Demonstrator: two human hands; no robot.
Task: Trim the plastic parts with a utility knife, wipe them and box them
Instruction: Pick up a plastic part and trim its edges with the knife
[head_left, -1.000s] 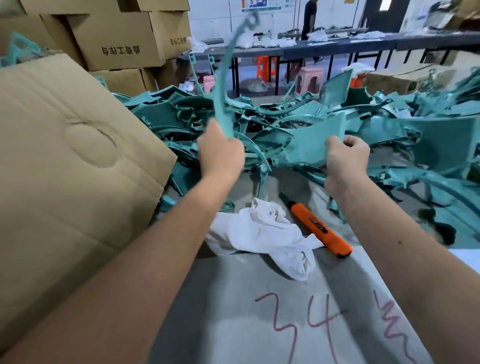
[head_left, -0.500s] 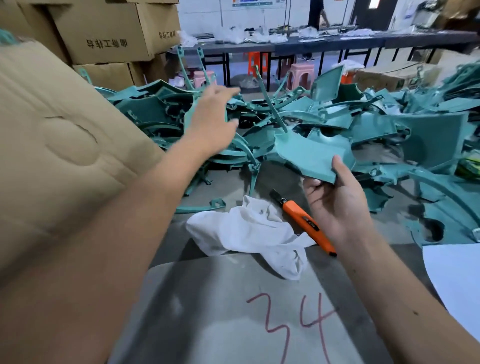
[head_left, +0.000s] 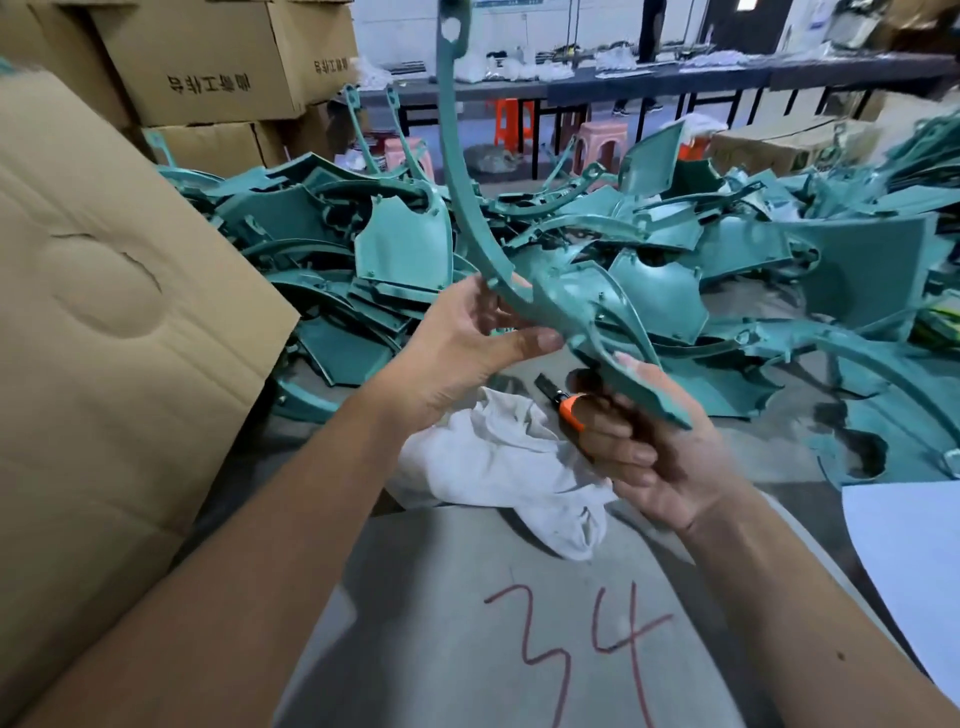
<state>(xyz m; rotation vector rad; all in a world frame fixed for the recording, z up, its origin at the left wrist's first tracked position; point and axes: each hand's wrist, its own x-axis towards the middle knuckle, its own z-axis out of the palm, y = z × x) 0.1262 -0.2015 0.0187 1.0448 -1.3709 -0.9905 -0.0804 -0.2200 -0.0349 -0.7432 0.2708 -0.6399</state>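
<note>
1. My left hand (head_left: 467, 338) and right hand (head_left: 649, 447) both grip one teal plastic part (head_left: 566, 312), held above the white rag (head_left: 498, 462).
2. Its long arm points up and away, the tip cut off.
3. My right hand hides most of the orange utility knife (head_left: 563, 405).

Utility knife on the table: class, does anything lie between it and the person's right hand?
Nothing visible blocks it. The utility knife lies uncovered beside the white cloth, just under the right hand. That hand, though, already grips the teal plastic part, as does the left hand.

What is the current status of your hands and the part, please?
Both hands gripping one teal part, raised. Knife and rag lying underneath. Nothing in the way.
</note>
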